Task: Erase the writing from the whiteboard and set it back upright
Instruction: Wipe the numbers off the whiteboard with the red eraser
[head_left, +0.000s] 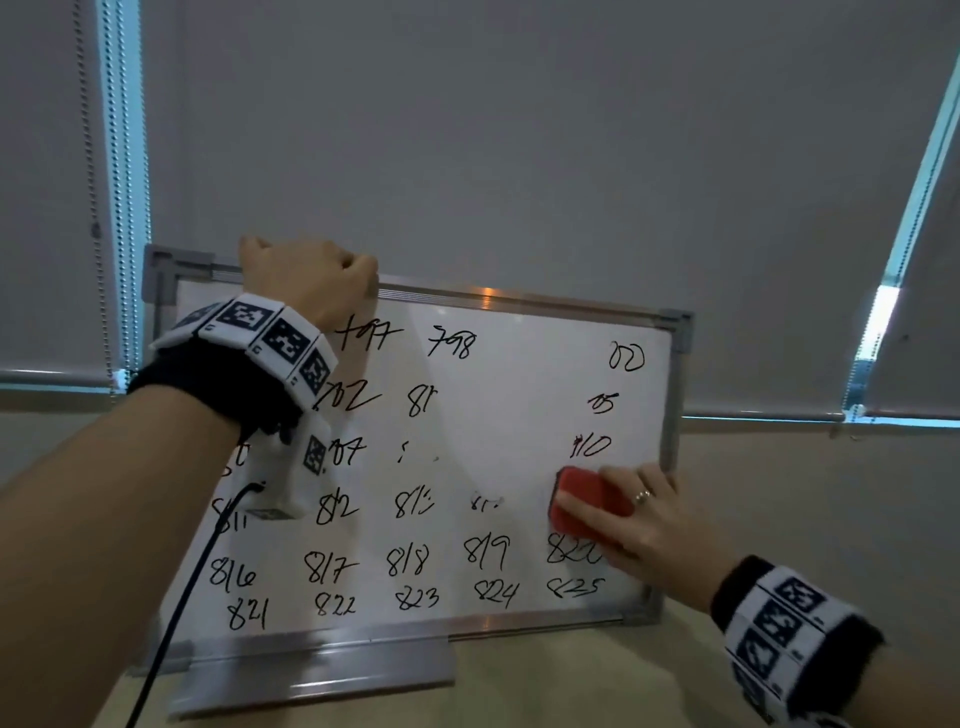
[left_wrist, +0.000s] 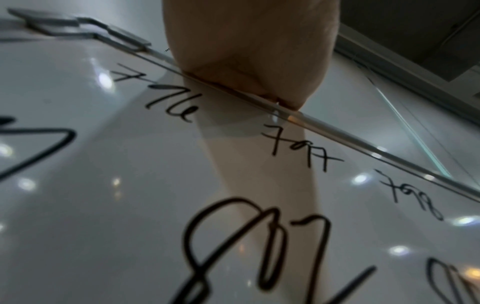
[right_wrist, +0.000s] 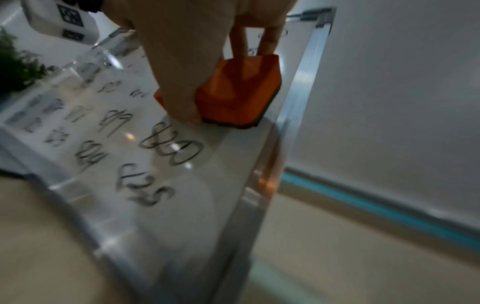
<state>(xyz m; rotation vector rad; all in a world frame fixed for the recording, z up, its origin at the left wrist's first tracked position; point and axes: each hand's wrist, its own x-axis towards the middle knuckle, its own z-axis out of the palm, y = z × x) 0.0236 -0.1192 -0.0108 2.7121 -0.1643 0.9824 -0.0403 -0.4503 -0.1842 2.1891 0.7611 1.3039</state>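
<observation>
A metal-framed whiteboard (head_left: 498, 426) stands tilted back on a beige table, covered with rows of black handwritten numbers; a patch in its middle and upper right is wiped blank. My left hand (head_left: 306, 280) grips the top frame near the left corner, fingers curled over the edge (left_wrist: 249, 67). My right hand (head_left: 639, 514) holds a red eraser (head_left: 587, 501) flat against the board's right side, just above the number 820. In the right wrist view the eraser (right_wrist: 241, 92) sits close to the right frame, with my thumb and fingers around it.
The board's pen tray (head_left: 317, 670) juts toward me at the bottom edge. Grey roller blinds (head_left: 519, 130) hang right behind the board. A black cable (head_left: 182, 587) runs down from my left wrist. The beige tabletop (head_left: 810, 519) extends to the right.
</observation>
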